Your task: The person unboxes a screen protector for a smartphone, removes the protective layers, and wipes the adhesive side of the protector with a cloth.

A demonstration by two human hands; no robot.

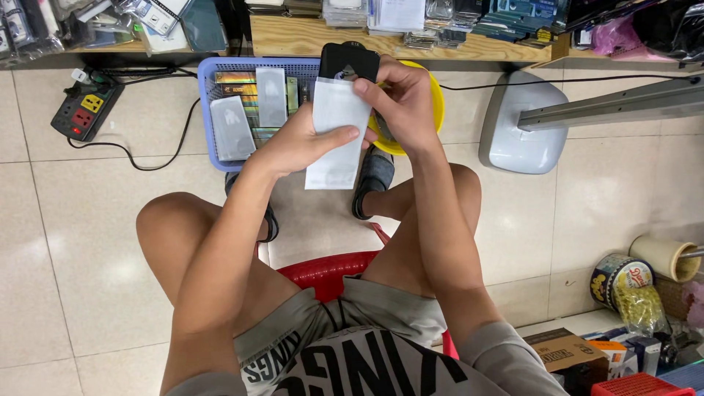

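My grey shorts with their big lettering sit closest, over the red plastic stool I am perched on, my knees spread above the pale tiled floor.

Above my knees both hands meet on a white paper sleeve. My left hand is clamped on its left edge, thumb lying across the front at mid-height, fingers behind. My right hand pinches the sleeve's top right corner with thumb and forefinger, closed on it. A flat black card stands up out of the sleeve's open top, just above my right fingertips; the sleeve's lower end hangs free over my sandalled feet.

On the floor beyond my hands, a blue plastic basket lies against the foot of a wooden shelf. It holds flat clear and white packets, some upright, over gold-coloured ones. Just to its right a yellow bowl is mostly hidden behind my right hand; I cannot tell what it holds.

Near the left edge of the floor lies a black power strip with its cable curling away.
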